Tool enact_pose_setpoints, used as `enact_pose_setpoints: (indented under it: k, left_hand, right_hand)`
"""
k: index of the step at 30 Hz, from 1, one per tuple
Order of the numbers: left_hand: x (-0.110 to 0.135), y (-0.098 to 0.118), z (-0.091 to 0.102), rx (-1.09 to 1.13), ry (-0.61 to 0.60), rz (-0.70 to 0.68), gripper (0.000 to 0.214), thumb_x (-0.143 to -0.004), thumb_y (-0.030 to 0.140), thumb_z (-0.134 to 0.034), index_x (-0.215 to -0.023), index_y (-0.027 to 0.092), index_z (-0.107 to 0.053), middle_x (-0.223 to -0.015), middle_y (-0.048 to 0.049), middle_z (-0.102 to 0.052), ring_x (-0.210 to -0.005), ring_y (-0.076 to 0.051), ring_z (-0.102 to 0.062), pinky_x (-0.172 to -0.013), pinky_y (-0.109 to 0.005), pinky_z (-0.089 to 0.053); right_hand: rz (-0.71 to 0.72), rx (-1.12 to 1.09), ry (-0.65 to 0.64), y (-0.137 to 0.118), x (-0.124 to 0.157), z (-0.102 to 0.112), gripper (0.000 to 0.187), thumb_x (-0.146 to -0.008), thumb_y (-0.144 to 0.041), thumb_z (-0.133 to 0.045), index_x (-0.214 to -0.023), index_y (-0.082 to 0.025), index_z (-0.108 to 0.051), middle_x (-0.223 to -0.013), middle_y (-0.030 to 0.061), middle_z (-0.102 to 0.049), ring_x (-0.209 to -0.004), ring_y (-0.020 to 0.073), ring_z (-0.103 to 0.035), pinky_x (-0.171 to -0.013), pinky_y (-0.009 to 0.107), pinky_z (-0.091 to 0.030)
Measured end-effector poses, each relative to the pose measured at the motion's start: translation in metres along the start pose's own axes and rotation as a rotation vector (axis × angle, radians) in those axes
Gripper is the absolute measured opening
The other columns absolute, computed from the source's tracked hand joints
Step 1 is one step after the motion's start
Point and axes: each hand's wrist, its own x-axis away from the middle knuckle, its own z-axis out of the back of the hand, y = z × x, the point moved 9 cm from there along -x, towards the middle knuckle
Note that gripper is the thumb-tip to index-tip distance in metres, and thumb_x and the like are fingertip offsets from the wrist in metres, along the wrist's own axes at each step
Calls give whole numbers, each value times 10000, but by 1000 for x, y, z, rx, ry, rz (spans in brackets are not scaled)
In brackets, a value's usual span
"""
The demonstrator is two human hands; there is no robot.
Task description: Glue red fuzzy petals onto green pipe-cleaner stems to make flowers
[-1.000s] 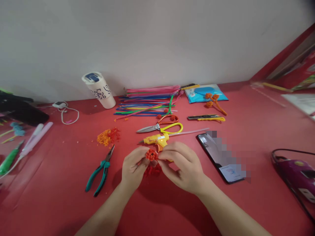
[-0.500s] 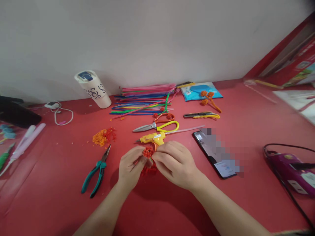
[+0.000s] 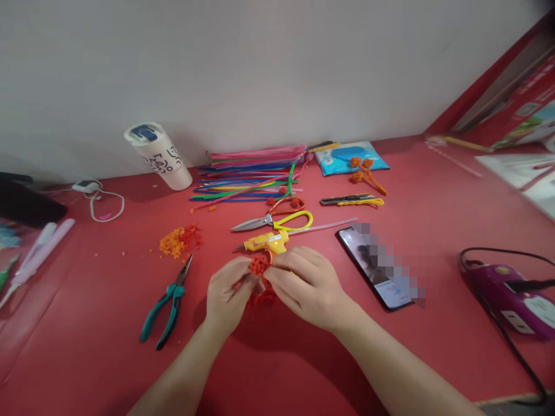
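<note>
Between my hands is a small red pipe-cleaner flower (image 3: 259, 266), its round face tilted up toward me. My left hand (image 3: 229, 293) is closed and pinches it from the left. The closed fingers of my right hand (image 3: 307, 284) meet at its right edge; whether they grip a petal or a loose bit is hidden. Red fuzzy scraps (image 3: 264, 297) lie on the table under the hands. Just beyond the fingers rest a yellow glue gun (image 3: 264, 241) with a clear glue stick and a pair of scissors (image 3: 269, 221) with red and yellow handles.
Pliers (image 3: 167, 309) lie at left, near a pile of orange and red fluff (image 3: 176, 241). Pipe cleaners (image 3: 251, 173) spread along the wall beside a white tumbler (image 3: 160, 156). At right are a phone (image 3: 373, 268), a box cutter (image 3: 351, 200), orange pipe-cleaner blossoms (image 3: 366, 170) and a purple power strip (image 3: 511, 300).
The view has shifted slightly, so the table's things appear a little further left and higher. Both hands keep nearly the same hold on the red flower.
</note>
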Motion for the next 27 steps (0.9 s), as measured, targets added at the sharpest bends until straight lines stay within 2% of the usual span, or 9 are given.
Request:
enact_pose_setpoints:
  k: [9,17,27]
  left_hand:
    - [1,-6,0,-13,14,56,244,-837,147,-503,-611,182,-590,-607,6,-578,-567,-113,-530,-561,-217,-421]
    - [1,-6,3,-40,39,31,245,-833,143,-497,-609,179,-590,-565,12,-568,-594,-121,-557,-590,-215,-434]
    - [-1,-4,2,-34,32,36,246,-814,118,-485,-599,176,-588,-565,18,-558,-514,-101,-527,-522,-206,-427]
  right_hand:
    - [14,15,10,0,1,0,129,-843,-88,-522,-799,-140,-632,-749,60,-657,-675,139,-549,-623,259,-429]
    - [32,60,6,0,4,-1,135,-856,-93,-506,-840,-164,-620,-761,41,-659,-676,126,-536,-626,252,-419]
    - [30,35,-23,1,5,-3,136,-870,-95,-494,-861,-146,-621,-787,59,-658,-710,140,-542,-646,260,-428]
